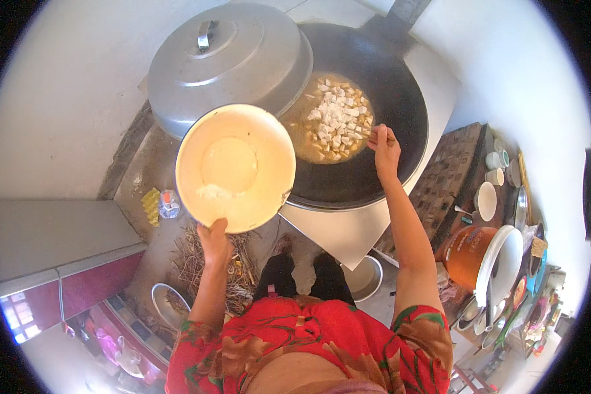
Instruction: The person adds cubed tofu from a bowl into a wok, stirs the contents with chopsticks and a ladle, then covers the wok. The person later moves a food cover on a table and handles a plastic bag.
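Note:
My left hand (215,244) grips the near rim of a cream enamel basin (233,157), tilted, with a little white powder on its inner wall. To the right, a big dark wok (399,95) holds brownish liquid and a heap of pale cubes (338,121), some dusted with white powder. Over the wok's right side my right hand (385,154) is closed around what look like thin chopsticks, their tips at the edge of the cubes. A large silver domed lid (236,56) leans over the wok's left rim, partly behind the basin.
Dry twigs (194,262) lie on the floor below the basin. A metal bowl (362,279) sits under the white stove corner (348,240). At right stand an orange bucket (466,256) and several bowls. A grey-topped cabinet (59,233) is at left.

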Demonstrator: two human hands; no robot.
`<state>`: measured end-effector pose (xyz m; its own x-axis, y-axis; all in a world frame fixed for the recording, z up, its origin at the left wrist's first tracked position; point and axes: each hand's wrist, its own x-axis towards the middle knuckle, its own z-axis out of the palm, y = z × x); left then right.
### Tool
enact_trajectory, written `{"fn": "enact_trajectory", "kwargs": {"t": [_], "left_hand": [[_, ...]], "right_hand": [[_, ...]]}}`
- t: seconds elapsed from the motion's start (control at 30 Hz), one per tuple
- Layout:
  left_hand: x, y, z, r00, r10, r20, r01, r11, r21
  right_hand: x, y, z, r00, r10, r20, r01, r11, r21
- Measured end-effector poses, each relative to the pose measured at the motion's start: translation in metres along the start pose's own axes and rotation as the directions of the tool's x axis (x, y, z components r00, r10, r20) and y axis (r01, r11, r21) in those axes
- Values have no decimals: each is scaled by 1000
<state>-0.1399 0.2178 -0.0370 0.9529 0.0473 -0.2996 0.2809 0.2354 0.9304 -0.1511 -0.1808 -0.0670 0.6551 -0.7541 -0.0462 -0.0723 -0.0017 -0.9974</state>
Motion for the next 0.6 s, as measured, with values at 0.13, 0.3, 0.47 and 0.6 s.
{"fn": "enact_trajectory", "kwargs": {"t": [0.13, 0.3, 0.47, 0.6], "left_hand": [[-25, 4, -12, 989, -31, -142, 33, 999, 8], [-48, 17, -19, 983, -65, -173, 59, 997, -41], [-56, 20, -23, 982, -66, -178, 58, 997, -50], [-63, 22, -31, 970, -72, -230, 59, 996, -64]], "right_hand": [[52, 68, 18, 996, -82, -43, 68, 966, -249], [66, 95, 74, 987, 158, 20, -159, 983, 86], [58, 87, 93, 960, 46, 275, -65, 996, 62], [61, 40, 54, 965, -37, 260, 63, 994, -93]]}}
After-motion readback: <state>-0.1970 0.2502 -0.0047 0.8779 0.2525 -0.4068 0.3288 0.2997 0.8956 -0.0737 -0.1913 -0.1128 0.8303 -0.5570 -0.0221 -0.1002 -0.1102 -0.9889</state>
